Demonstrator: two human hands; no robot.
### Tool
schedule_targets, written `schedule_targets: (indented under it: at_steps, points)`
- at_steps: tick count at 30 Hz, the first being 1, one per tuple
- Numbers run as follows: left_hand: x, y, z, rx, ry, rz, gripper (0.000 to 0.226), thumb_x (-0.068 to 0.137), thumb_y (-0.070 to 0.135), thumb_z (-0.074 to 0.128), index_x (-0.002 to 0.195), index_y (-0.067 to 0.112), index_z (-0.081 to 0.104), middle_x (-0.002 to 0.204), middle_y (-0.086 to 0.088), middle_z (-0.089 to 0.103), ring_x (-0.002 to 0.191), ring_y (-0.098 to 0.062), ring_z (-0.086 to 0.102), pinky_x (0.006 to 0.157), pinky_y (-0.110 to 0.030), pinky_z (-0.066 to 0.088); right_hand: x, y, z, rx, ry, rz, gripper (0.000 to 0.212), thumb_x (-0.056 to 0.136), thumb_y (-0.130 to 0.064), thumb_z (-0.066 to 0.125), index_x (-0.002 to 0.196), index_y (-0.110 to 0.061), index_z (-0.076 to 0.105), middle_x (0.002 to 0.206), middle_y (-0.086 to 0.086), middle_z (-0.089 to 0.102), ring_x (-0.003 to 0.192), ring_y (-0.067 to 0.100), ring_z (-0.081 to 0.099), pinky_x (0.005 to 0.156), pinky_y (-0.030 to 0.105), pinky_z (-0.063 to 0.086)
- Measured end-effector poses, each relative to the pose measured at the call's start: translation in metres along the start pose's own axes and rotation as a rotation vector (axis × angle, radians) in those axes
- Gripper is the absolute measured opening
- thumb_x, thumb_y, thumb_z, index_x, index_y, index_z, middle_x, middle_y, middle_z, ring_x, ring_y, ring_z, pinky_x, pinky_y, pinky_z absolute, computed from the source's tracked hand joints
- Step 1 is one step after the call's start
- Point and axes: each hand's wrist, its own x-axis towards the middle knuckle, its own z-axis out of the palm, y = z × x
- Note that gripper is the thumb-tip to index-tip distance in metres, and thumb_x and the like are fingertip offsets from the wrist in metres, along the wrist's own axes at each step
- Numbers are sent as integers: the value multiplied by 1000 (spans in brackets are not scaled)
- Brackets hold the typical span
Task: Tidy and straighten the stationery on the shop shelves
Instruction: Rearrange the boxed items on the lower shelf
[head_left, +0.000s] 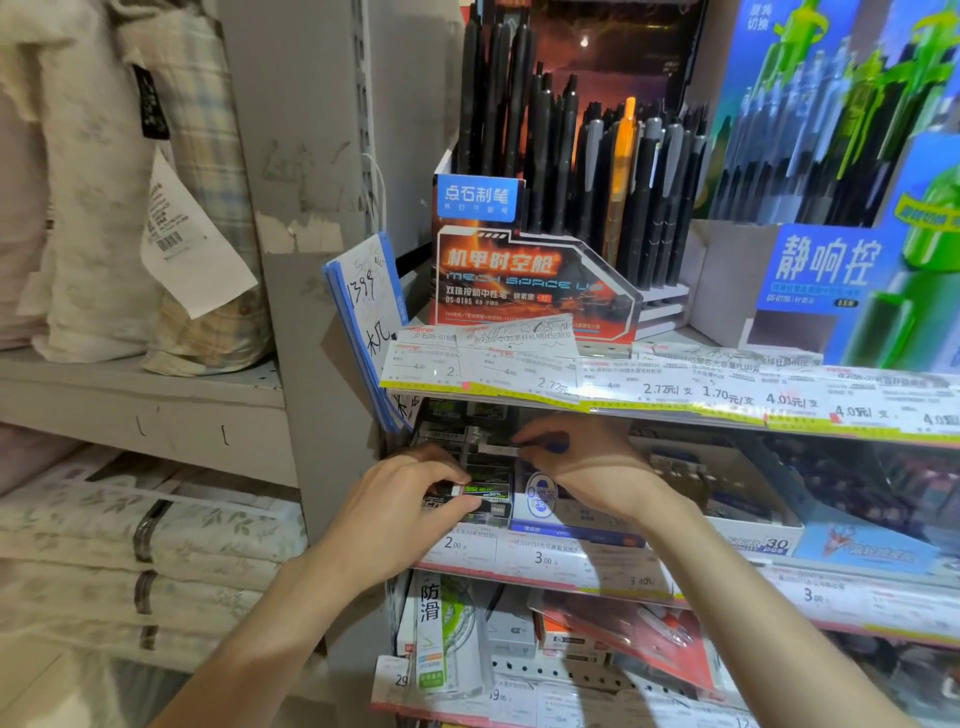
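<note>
Both my hands reach into the middle shelf of a stationery rack. My left hand (415, 493) grips a small black and green pack (485, 491) at the front of a box of similar dark packs (467, 441). My right hand (576, 462) is further in, its fingertips pinched on a slim pen-like item with a blue end (550, 446). Under my right wrist stands a white and blue box (545, 512). The back of the shelf is dark and hard to read.
Above, an orange display of black pens (545, 208) and a blue and green pen display (841, 182) stand on the upper shelf. Price tags (675, 389) line the shelf edges. A notepad (369, 312) hangs at left. Folded bedding (130, 545) fills the left rack. Packaged goods (447, 634) sit below.
</note>
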Motion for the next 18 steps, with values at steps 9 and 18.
schedule_targets:
  at_steps: [9,18]
  points:
    - [-4,1,2,63,-65,-45,43,93,58,51,127,32,61,122,11,66,114,-10,58,97,-24,40,13,-15,12,-67,-157,-92,20,95,-26,61,103,-21,79,111,-8,72,99,9,64,95,33,53]
    - [-1,-4,4,93,-103,-29,46,95,58,48,131,31,57,130,12,62,123,-11,54,105,-29,40,6,-10,10,-27,-180,-101,20,93,-24,64,107,-23,78,116,-10,72,105,4,63,97,25,49]
